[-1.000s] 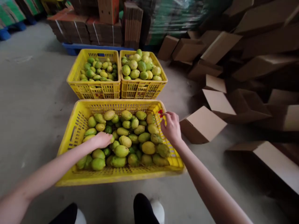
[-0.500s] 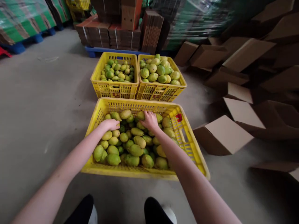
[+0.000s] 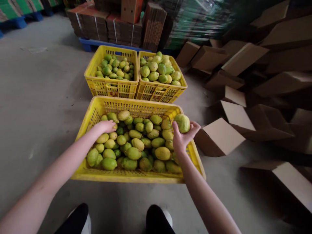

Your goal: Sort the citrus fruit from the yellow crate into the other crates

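A wide yellow crate (image 3: 136, 178) full of green-yellow lemons (image 3: 137, 144) lies in front of my feet. My right hand (image 3: 183, 138) is raised over the crate's right side, its thumb and fingers around a large, bumpy green lemon (image 3: 182, 123). On the left side of the crate, my left hand (image 3: 106, 126) reaches down among the fruit. Its fingers are curled over a yellowish lemon (image 3: 115, 125), which they partly cover.
Behind stand two yellow crates, the left one (image 3: 110, 80) with smaller lemons and the right one (image 3: 162, 87) heaped with bigger ones. Open cardboard boxes (image 3: 221, 136) crowd the right. Bundled flat cartons (image 3: 91, 24) sit on a blue pallet (image 3: 85, 44) at the back.
My right hand has risen from the pile and moved right with a large lemon in it. My left hand stays over the same part of the crate. The view has shifted a little.
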Demonstrator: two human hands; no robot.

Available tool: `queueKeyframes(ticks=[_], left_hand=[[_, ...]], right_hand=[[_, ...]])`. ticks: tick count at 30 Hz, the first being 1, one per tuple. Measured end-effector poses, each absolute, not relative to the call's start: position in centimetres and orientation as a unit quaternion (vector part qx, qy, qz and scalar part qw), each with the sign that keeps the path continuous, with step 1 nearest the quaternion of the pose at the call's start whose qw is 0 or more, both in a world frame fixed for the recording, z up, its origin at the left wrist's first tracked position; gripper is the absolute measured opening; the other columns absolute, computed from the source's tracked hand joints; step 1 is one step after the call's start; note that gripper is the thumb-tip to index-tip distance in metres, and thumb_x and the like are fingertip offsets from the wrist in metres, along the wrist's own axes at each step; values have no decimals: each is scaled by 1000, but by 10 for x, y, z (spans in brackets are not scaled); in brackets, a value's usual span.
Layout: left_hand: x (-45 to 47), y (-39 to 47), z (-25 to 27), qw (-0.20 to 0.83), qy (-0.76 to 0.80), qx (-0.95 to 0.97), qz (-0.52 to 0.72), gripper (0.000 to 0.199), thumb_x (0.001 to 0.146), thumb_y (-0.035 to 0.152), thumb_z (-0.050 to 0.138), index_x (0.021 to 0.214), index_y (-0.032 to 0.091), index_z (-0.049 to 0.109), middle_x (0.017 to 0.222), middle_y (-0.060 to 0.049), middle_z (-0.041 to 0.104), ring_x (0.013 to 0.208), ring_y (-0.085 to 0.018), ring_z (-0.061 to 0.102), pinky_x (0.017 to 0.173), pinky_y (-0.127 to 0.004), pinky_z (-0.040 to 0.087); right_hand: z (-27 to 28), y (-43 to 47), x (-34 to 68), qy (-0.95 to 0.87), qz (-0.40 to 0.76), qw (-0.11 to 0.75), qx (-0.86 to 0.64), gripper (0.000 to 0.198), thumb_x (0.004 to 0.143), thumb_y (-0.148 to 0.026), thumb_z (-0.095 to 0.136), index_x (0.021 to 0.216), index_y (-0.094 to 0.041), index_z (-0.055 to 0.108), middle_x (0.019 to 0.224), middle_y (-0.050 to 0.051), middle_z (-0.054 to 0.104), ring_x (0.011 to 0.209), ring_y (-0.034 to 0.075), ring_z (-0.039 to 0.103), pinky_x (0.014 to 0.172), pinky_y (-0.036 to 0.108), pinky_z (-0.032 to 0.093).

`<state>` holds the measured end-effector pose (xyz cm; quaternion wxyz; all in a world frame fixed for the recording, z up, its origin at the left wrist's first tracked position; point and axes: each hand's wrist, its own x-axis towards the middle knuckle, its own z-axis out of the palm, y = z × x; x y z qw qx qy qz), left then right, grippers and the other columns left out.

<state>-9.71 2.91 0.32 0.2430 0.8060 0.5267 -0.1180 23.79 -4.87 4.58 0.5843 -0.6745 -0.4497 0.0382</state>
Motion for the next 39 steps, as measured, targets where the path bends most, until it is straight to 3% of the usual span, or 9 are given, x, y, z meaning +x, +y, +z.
queueKeyframes(ticks=[6, 15, 18, 21, 24, 29, 33, 36, 39], left_hand=[[-84, 21, 9, 223, 568, 758, -229, 57, 91, 29, 63, 144, 9, 51, 149, -29, 51, 125, -39, 63, 100, -44, 51], [-84, 20, 16, 219, 577, 748, -243, 52, 96, 33, 54, 143, 11, 51, 144, -27, 57, 130, -39, 60, 106, -46, 48], [-88, 22, 24, 243, 554, 759, -243, 58, 90, 34, 64, 144, 16, 52, 148, -22, 56, 130, -35, 61, 104, -42, 50], [-89, 18, 31, 248, 533, 772, -243, 66, 83, 29, 71, 145, 18, 52, 146, -20, 59, 127, -35, 63, 100, -41, 52], [-71, 7, 35, 229, 502, 799, -239, 57, 81, 21, 70, 136, 13, 60, 136, -22, 65, 122, -39, 64, 101, -49, 51], [8, 1, 43, 233, 365, 889, -150, 50, 84, 34, 72, 133, 26, 64, 136, -13, 65, 127, -35, 59, 111, -48, 46], [61, 14, 41, 176, 471, 864, 26, 35, 96, 45, 55, 117, 20, 69, 128, -16, 67, 127, -37, 56, 109, -51, 46], [77, 18, 28, 176, 529, 829, 42, 41, 93, 51, 59, 108, 14, 68, 124, -18, 68, 123, -36, 59, 103, -44, 50], [81, 18, 16, 212, 546, 810, 34, 41, 89, 51, 65, 105, 14, 65, 116, -16, 71, 113, -31, 65, 92, -35, 53]], right_hand=[[38, -48, 234, -428, 99, 597, -671, 58, 71, -55, 76, 110, -25, 45, 103, 3, 53, 97, 24, 59, 92, 44, 50], [12, -53, 217, -598, 93, 460, -649, 49, 72, -38, 72, 118, -25, 62, 111, 6, 51, 105, 27, 57, 96, 47, 51], [16, -57, 209, -645, 98, 420, -630, 48, 73, -35, 72, 120, -27, 63, 111, 7, 50, 104, 28, 56, 93, 46, 53], [25, -59, 207, -628, 84, 442, -635, 52, 75, -40, 72, 123, -27, 59, 111, 6, 50, 106, 28, 56, 96, 48, 51], [30, -58, 213, -571, 69, 488, -657, 54, 74, -41, 71, 123, -25, 54, 112, 6, 50, 110, 28, 54, 102, 49, 48], [25, -49, 227, -476, 83, 536, -692, 58, 70, -44, 72, 120, -22, 52, 115, 8, 50, 113, 29, 53, 107, 50, 43], [21, -44, 231, -454, 70, 545, -701, 58, 70, -48, 73, 118, -22, 52, 116, 9, 52, 112, 29, 56, 104, 51, 45], [21, -43, 228, -438, 69, 552, -706, 62, 67, -50, 76, 117, -22, 53, 115, 9, 56, 111, 30, 58, 102, 50, 49], [23, -41, 220, -389, 182, 588, -686, 56, 64, -50, 79, 107, -21, 57, 107, 8, 62, 103, 28, 64, 92, 45, 56]])
